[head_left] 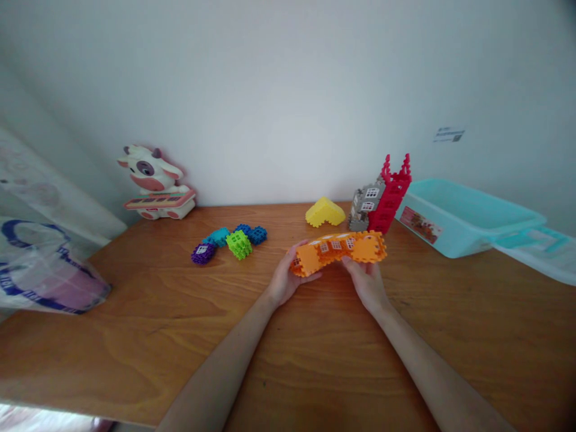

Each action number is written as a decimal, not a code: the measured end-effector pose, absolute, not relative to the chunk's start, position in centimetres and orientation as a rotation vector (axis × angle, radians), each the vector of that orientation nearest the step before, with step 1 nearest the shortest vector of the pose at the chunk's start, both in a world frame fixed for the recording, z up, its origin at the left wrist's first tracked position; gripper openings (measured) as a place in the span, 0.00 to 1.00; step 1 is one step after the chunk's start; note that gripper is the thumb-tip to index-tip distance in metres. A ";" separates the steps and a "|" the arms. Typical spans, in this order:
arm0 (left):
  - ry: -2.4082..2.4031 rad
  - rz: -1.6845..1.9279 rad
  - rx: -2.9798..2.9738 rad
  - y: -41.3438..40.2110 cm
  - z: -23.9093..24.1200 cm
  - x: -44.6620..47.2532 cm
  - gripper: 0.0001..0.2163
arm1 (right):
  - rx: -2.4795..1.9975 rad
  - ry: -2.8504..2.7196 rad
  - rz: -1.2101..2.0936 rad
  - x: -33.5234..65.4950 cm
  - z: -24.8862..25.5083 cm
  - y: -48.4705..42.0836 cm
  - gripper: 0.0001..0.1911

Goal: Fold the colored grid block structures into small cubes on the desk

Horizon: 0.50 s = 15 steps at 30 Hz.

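An orange structure of interlocking building panels [338, 247], with toothed edges and window openings, is held just above the table between both hands. My left hand [288, 276] is closed around its left end, thumb toward the top. Under the right half, my right hand [365, 281] grips the lower edge, its fingers partly hidden by the orange panels. Behind it stand a grey panel structure [366, 204] and a tall red one [392, 195] side by side. A yellow angled piece [324, 212] lies by the wall.
Purple [203, 253], light blue [218, 236], dark blue [257, 234] and green [239, 245] block stacks lie left on the wooden table [288, 360]. A cow toy keyboard [155, 183] stands behind. A turquoise bin [463, 216] sits right, a clear plastic bag [49, 270] far left.
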State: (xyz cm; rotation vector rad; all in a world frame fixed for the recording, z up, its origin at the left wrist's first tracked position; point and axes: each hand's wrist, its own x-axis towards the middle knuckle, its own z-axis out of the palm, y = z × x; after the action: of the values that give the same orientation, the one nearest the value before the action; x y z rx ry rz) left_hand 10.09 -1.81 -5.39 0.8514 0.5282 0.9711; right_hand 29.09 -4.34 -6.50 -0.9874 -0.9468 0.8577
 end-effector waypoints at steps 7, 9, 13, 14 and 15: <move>0.621 0.968 0.785 -1.8 -5.2 10.4 0.22 | -1.010 -1.014 0.954 29.3 -6.3 -4.6 0.22; 0.632 0.989 0.823 -1.8 -5.4 10.5 0.25 | -1.063 -1.046 0.949 29.4 -5.7 -4.9 0.21; 0.614 1.129 0.882 -1.7 -5.7 10.4 0.31 | -1.035 -0.979 0.903 29.9 -5.1 -4.7 0.27; 0.607 1.159 0.900 -1.7 -5.8 10.3 0.32 | -1.018 -0.947 0.905 30.1 -5.1 -4.6 0.29; 0.601 1.178 0.918 -1.7 -5.8 10.3 0.33 | -1.004 -0.914 0.916 30.2 -5.1 -4.5 0.30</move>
State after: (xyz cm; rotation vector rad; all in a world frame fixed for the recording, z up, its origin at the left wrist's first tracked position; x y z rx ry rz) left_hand 10.32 -1.72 -5.83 0.9181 0.6007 1.1780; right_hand 30.17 -4.45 -5.13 -1.0043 -0.9136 0.9163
